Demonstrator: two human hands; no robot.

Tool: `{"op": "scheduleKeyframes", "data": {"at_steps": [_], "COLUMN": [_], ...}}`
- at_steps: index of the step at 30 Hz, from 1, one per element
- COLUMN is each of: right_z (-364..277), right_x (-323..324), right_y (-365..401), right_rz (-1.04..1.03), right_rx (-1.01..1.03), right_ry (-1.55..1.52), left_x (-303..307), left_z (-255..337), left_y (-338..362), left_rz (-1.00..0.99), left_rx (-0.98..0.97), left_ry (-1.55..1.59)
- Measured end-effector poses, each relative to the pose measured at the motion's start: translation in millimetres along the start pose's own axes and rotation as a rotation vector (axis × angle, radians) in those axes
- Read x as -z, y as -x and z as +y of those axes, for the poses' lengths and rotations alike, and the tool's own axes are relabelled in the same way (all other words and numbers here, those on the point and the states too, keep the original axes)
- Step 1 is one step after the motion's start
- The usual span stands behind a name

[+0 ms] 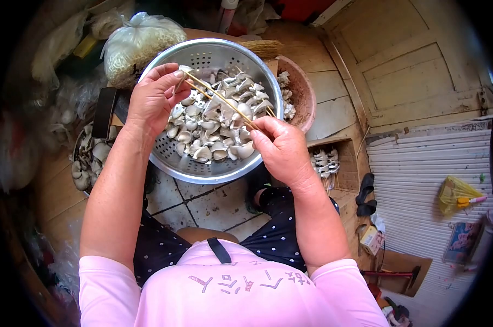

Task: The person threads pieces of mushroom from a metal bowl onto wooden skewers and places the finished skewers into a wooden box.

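Above a metal colander (214,179) full of torn grey oyster mushrooms (203,128), both my hands are raised. My right hand (279,150) is closed around the lower ends of thin bamboo skewers (220,98), which slant up to the left. At their upper ends, my left hand (158,97) pinches with thumb and fingers. A small greyish piece, seemingly mushroom, shows at its fingertips, partly hidden by them. The skewers' middle stretch looks bare.
A bag of pale material (140,46) stands behind the colander. A pink basin (306,92) with mushroom bits is at its right, near a box holding skewered mushrooms (325,162). Another mushroom container (88,158) sits left. Black slippers (366,193) lie by the corrugated panel.
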State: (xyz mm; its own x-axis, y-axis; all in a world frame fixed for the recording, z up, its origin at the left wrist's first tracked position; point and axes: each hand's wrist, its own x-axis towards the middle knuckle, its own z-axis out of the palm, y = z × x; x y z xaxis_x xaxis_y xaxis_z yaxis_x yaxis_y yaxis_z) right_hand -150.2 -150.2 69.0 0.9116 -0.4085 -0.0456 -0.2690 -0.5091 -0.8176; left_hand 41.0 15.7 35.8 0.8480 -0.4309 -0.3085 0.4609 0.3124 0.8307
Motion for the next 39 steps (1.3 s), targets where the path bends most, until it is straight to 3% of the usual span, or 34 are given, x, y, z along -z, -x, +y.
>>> {"op": "scheduleKeyframes", "data": {"at_steps": [6,18,29,31,32,35,37,39], "right_z": [2.8,1.5,1.9,-6.2,1.0,6.1,5.0,1.3], "right_x": [-1.0,-9.7,-6.4,-1.3,0.4,2.7,-0.4,-4.0], "right_y": [-1.2,-1.8,-4.7,-6.3,-10.0,-9.5,-8.2,-7.0], "right_rz": [0.02,0.069,0.071,0.056,0.096,0.104,0.101,0.082], "right_rx": [0.023,0.1,0.115,-0.066,-0.017,-0.019,-0.017,0.034], "right_ry": [0.046,0.084,0.129,-0.189,-0.011,-0.008,-0.028,-0.034], "left_x": [-7.0,-13.9,-18.1,-17.0,-14.0,-2.0,5.5,6.3], "left_z": [2.9,-13.8,-10.9,-10.0,-10.8,-23.1,-36.3,-52.2], "left_y": [7.2,22.3,23.5,19.9,16.0,7.1,3.5,10.6], "left_rz": [0.025,-0.055,-0.04,-0.013,0.01,0.023,-0.266,-0.432], "left_rx": [0.062,0.217,0.202,0.199,0.173,0.122,0.106,0.041], "left_ry": [-0.173,-0.152,-0.132,-0.09,-0.173,-0.395,-1.042,-1.466]}}
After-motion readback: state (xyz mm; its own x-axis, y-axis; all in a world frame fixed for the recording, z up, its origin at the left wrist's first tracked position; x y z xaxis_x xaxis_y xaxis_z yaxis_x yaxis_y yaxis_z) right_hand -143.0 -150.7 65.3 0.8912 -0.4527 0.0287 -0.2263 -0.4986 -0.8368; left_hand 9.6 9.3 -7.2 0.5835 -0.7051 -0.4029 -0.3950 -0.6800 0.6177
